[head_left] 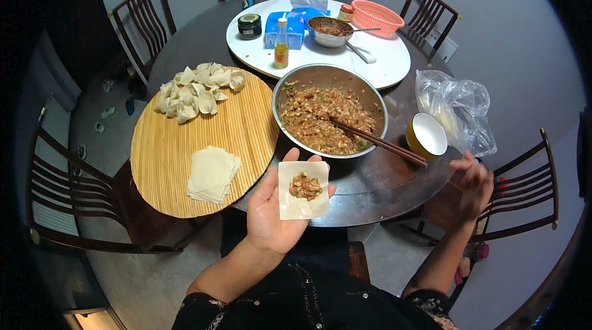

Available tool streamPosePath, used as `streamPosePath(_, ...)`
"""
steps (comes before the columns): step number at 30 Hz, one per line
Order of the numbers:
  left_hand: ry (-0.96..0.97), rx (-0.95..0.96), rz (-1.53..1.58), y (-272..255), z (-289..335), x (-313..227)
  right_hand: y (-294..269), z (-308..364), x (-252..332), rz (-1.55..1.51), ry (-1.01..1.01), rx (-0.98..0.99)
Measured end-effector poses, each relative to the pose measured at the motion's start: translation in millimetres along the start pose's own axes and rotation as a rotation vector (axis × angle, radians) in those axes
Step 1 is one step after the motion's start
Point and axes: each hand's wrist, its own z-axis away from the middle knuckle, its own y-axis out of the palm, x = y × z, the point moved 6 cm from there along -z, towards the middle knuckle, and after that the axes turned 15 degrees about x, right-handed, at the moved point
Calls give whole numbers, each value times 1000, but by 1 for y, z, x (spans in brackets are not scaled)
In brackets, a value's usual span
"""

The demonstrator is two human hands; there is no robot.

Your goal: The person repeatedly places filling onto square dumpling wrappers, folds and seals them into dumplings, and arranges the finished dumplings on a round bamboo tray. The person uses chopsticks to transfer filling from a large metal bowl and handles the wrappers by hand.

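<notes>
A square wonton wrapper lies across the palm and fingers of my left hand, held in front of the table edge. Minced filling sits in a mound at its middle. My right hand hovers over the table's right edge, fingers loosely apart and holding nothing, near a small yellow bowl. Beyond my left hand stands a steel basin of minced filling, with brown chopsticks resting over its rim. Left of it, a round slatted board carries stacked wrappers and folded wontons.
On the white turntable are a sauce bottle, a dark jar, a blue tissue pack, a smaller steel bowl and a pink basket. A clear plastic bag lies right. Wooden chairs surround the table.
</notes>
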Motion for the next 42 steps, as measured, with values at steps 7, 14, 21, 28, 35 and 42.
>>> streamPosePath(7, -62, 22, 8, 7, -5, 18, 162, 43, 99, 40, -464, 773)
streamPosePath(14, -40, 20, -35, 6, 1, 10, 191, 51, 111, -144, -528, 846)
streamPosePath(21, 1, 56, -41, 2, -1, 9, 198, 37, 108, 344, -387, 627)
streamPosePath(28, 62, 123, -228, 8, 0, 8, 212, 31, 117, 471, -362, 589)
streamPosePath(35, 135, 142, -384, 13, 1, 7, 217, 28, 121, 495, -418, 528)
streamPosePath(42, 153, 240, -225, 12, 4, 9, 203, 12, 93, 226, -166, 239)
